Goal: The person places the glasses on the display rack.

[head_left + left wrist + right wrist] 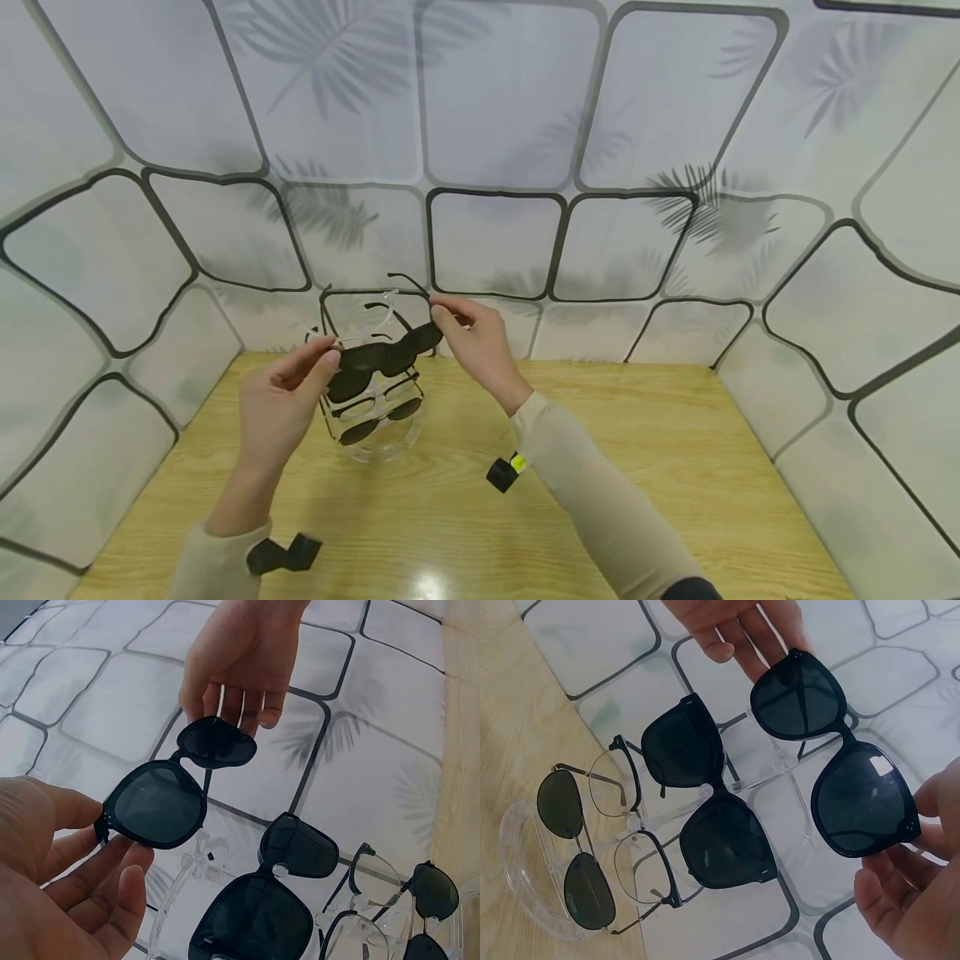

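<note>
Black-framed dark sunglasses [424, 337] are held up between both hands above a clear display stand [511, 871]. My left hand [281, 400] pinches one end near the hinge, thumb and fingers curled on it. At the opposite end, my right hand [480, 346] grips the frame by the other hinge. Just below, a second pair of black sunglasses [727, 840] rests on the stand. Beneath that sit half-rimmed clear eyeglasses [671, 881] and, lowest, thin-rimmed dark sunglasses [589, 892]. In the left wrist view, the held sunglasses [154, 802] are apart from the second pair.
The stand is on a light wooden table [465, 517], near the patterned back wall [495, 242]. Patterned side walls [847, 333] enclose the table left and right. A small black device [504, 473] is worn at the right wrist, another [288, 554] at the left.
</note>
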A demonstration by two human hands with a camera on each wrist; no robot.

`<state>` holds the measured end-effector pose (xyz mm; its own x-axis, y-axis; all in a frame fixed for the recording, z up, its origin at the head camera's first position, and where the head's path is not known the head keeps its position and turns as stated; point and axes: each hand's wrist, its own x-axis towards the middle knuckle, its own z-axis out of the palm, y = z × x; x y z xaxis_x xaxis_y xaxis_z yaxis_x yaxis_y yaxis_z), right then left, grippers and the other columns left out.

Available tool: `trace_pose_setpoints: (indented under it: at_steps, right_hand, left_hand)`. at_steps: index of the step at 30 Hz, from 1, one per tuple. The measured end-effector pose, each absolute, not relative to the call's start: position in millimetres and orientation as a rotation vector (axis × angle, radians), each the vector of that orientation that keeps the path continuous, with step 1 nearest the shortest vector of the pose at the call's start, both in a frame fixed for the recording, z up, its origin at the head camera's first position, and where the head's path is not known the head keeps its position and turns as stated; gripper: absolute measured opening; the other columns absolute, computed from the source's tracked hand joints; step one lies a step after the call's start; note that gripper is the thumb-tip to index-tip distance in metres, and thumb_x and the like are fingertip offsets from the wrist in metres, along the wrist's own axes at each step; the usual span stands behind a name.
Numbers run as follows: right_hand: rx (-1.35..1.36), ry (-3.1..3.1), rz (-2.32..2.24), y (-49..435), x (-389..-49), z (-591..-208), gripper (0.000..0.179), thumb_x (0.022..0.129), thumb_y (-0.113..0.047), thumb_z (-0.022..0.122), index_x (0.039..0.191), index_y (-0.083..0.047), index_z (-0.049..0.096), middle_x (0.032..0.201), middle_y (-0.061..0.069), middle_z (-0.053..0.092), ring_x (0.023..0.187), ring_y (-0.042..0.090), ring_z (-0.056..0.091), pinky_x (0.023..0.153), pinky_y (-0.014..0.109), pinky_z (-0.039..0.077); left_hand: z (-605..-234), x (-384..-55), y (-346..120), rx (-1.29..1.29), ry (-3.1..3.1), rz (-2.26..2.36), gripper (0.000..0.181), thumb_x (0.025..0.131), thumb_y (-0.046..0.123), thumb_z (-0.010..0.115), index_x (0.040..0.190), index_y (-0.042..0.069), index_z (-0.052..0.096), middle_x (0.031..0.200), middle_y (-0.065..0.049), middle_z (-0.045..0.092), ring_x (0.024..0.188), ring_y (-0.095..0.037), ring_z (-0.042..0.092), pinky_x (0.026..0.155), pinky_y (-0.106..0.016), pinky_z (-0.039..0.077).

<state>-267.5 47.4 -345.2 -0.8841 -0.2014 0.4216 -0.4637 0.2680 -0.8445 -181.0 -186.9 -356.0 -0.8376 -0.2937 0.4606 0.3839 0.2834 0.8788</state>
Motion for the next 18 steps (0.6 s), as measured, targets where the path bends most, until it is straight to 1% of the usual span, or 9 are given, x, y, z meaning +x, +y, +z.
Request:
trace_pose_setpoints:
  at_steps: [3, 5, 10, 12, 14, 18]
  right_hand:
    - [0.648, -2.317, 1.652, 44, -270, -345, 0.036, 0.102, -0.031, 0.058, 0.132, -0.013, 0.066, 0.121, 0.002, 0.069, 0.097, 0.016, 0.064, 0.064, 0.029, 0.047]
    - [0.666, -2.324, 1.652, 42, -271, -345, 0.037, 0.102, -0.032, 0.058, 0.133, -0.013, 0.065, 0.122, 0.003, 0.068, 0.098, 0.016, 0.064, 0.065, 0.029, 0.048]
    - [0.678, -2.345, 1.652, 36, -272, -344, 0.036, 0.102, -0.032, 0.058, 0.133, -0.015, 0.065, 0.123, 0.002, 0.067, 0.099, 0.016, 0.063, 0.067, 0.029, 0.051]
    - [0.68, -2.356, 1.642, 33, -274, -344, 0.036, 0.102, -0.032, 0.058, 0.133, -0.016, 0.065, 0.122, 0.001, 0.067, 0.1, 0.016, 0.063, 0.072, 0.029, 0.053]
    - [0.697, -2.366, 1.628, 32, -275, -344, 0.036, 0.102, -0.032, 0.058, 0.133, -0.015, 0.064, 0.122, 0.001, 0.067, 0.101, 0.016, 0.063, 0.076, 0.03, 0.053]
    - [0.735, -2.393, 1.589, 29, -279, -344, 0.04, 0.103, -0.033, 0.056, 0.136, -0.012, 0.061, 0.121, 0.001, 0.066, 0.101, 0.017, 0.063, 0.076, 0.03, 0.053]
  left_hand:
    - [-355, -181, -189, -0.07, -1.99, -1.607, 0.023, 0.091, 0.012, 0.073, 0.112, 0.005, 0.076, 0.09, 0.023, 0.073, 0.076, 0.0, 0.071, 0.06, -0.014, 0.054]
    - [-355, -182, -190, -0.062, -1.979, -1.621, 0.023, 0.091, 0.013, 0.073, 0.113, 0.004, 0.076, 0.09, 0.022, 0.073, 0.078, 0.001, 0.071, 0.062, -0.014, 0.055]
    - [-356, -183, -194, -0.041, -1.974, -1.614, 0.024, 0.091, 0.014, 0.073, 0.114, 0.005, 0.075, 0.089, 0.022, 0.073, 0.076, 0.0, 0.071, 0.062, -0.013, 0.054]
    - [-356, -183, -195, -0.032, -1.977, -1.603, 0.024, 0.092, 0.015, 0.073, 0.114, 0.005, 0.075, 0.088, 0.023, 0.072, 0.074, 0.0, 0.07, 0.061, -0.013, 0.054]
    - [-356, -184, -196, -0.024, -1.969, -1.605, 0.024, 0.092, 0.015, 0.073, 0.113, 0.004, 0.075, 0.087, 0.023, 0.072, 0.074, 0.001, 0.07, 0.06, -0.013, 0.054]
    - [-357, -185, -198, -0.013, -1.959, -1.61, 0.025, 0.091, 0.016, 0.074, 0.113, 0.004, 0.075, 0.087, 0.024, 0.072, 0.075, 0.003, 0.069, 0.06, -0.013, 0.054]
